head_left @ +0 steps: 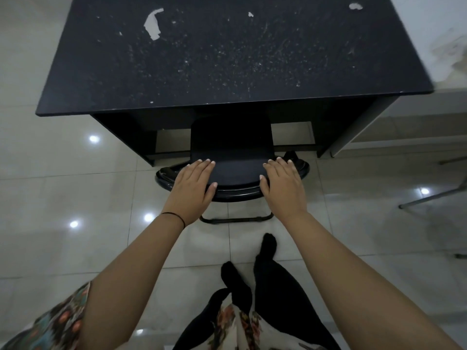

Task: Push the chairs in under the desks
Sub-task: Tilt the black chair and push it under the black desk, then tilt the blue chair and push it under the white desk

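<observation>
A black chair [231, 147] stands in the knee space of a black desk [227, 59], its seat under the desktop and its curved backrest top just in front of the desk's near edge. My left hand [193, 188] lies flat on the left end of the backrest top, fingers straight, thumb along the near rim. My right hand [283, 185] rests the same way on the right end. The chair's metal sled base [236, 219] shows on the floor below the backrest.
The desktop is scratched, with peeled white patches [153, 24]. Glossy pale floor tiles [75, 185] surround the desk. Metal legs of other furniture [434, 195] stand at the right. My feet in black [265, 248] are just behind the chair.
</observation>
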`<act>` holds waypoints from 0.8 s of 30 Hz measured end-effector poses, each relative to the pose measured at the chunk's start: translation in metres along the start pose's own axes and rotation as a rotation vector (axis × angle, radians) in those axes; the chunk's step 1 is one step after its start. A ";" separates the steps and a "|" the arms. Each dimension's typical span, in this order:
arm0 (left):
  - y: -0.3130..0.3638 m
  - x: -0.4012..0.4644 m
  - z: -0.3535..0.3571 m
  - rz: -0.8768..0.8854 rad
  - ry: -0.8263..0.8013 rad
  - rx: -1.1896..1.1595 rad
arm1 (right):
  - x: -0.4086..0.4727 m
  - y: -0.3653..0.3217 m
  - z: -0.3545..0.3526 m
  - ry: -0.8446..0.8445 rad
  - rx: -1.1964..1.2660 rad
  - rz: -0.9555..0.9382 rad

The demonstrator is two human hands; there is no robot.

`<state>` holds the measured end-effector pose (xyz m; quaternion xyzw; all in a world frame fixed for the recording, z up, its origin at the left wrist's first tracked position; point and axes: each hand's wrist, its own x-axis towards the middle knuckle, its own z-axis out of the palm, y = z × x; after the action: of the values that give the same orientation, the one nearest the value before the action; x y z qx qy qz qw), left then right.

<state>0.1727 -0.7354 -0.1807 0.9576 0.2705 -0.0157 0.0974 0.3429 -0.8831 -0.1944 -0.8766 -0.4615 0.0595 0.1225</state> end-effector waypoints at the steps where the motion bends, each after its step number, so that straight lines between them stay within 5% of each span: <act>1: 0.004 0.004 -0.003 0.003 0.005 -0.006 | 0.003 0.001 -0.005 0.008 0.010 -0.005; 12: 0.086 0.094 -0.047 0.112 0.056 -0.030 | 0.034 0.065 -0.074 0.076 0.059 0.090; 24: 0.302 0.240 -0.083 0.353 0.017 -0.023 | 0.026 0.275 -0.207 0.041 0.128 0.350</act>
<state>0.5334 -0.8476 -0.0649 0.9892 0.0993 0.0130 0.1074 0.6208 -1.0447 -0.0688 -0.9350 -0.2946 0.0911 0.1751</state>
